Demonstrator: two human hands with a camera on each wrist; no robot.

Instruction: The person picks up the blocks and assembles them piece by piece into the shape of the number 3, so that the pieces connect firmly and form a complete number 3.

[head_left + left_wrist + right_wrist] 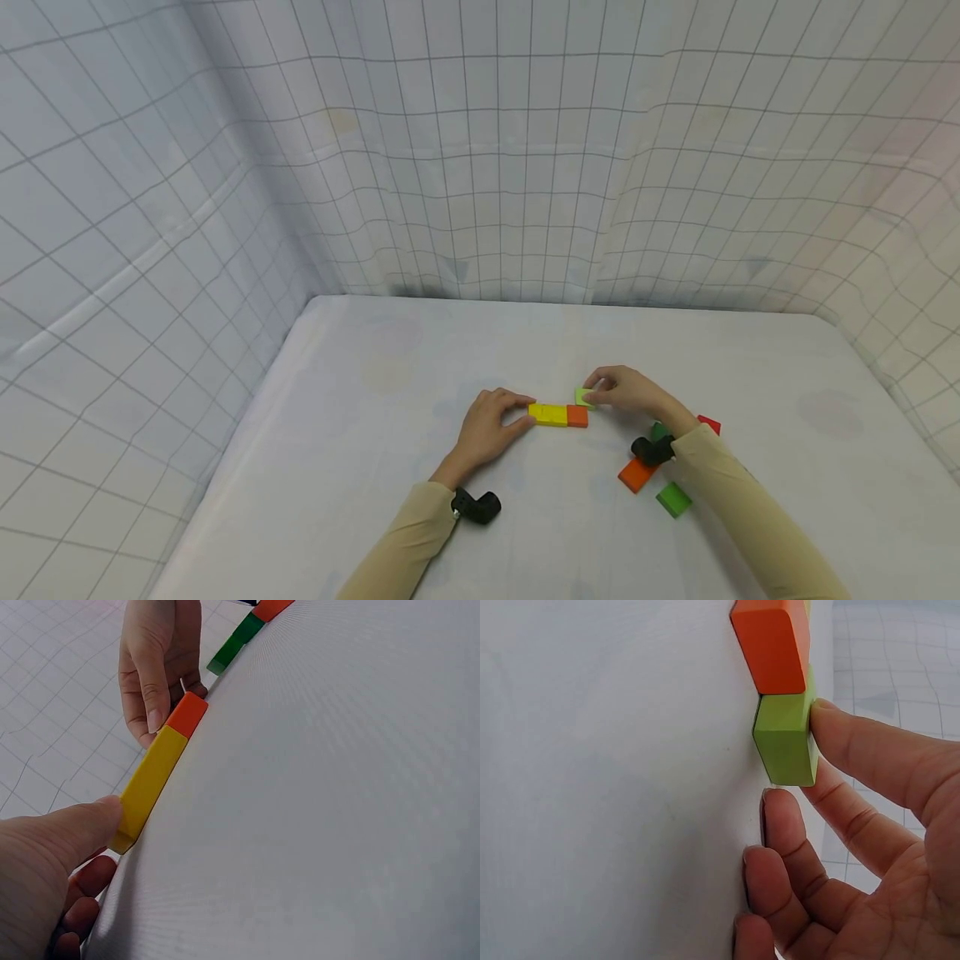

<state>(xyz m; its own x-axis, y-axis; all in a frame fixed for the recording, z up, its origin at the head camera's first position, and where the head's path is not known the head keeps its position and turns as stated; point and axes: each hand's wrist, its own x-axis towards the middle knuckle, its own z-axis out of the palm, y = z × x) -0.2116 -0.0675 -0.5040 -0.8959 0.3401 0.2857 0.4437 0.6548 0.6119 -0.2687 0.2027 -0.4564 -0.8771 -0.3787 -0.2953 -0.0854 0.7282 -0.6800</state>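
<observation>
A yellow stretch of block (548,415) lies on the table with an orange block (577,417) against its right end. My left hand (483,429) holds the yellow stretch at its left end between thumb and fingers. With my right hand (626,390) I pinch a light green block (784,739) by thumb and index finger. This green block sits at the orange block's far right corner in the head view. In the right wrist view the two look to be touching, and the other right-hand fingers (769,877) curl loosely near the table.
Under and beside the right forearm lie an orange-red block (636,476), a green block (673,500), a dark green block (658,431) and a red block (708,424), partly hidden by the sleeve. White grid-patterned sheets (525,167) hang behind the table and along its sides.
</observation>
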